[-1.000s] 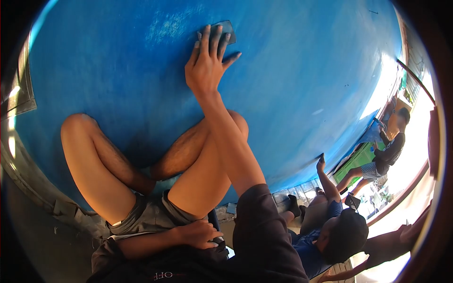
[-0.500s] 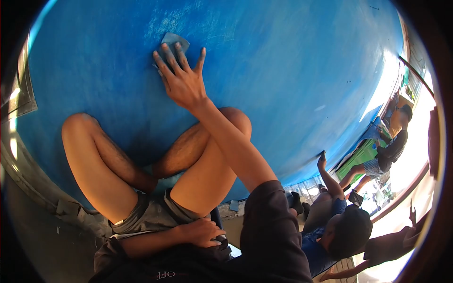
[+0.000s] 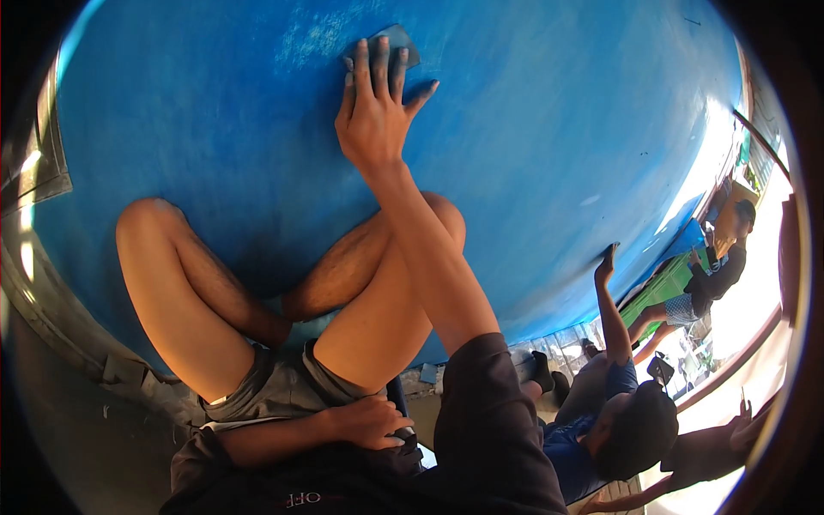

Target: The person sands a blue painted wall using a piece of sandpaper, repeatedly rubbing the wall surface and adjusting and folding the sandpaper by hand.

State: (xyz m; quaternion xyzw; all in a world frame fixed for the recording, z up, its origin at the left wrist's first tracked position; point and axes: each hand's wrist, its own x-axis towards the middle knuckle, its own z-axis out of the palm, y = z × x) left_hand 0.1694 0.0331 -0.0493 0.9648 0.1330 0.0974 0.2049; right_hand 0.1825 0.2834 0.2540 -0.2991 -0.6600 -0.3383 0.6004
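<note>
Right hand (image 3: 375,120) spread over grey sheet (image 3: 398,38), left hand (image 3: 373,422) curled, contents unclear; shirt lettering (image 3: 303,499) apparently "OFF"

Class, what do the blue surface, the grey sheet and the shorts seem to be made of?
Blue surface: painted, slightly glossy, with soft sheen and pale scuffs; the base material can't be told.
Grey sheet under the right hand: matte, probably paper, perhaps abrasive; it looks thin and straight-edged.
Shorts: dull dark cloth, judging by soft creases.
</note>
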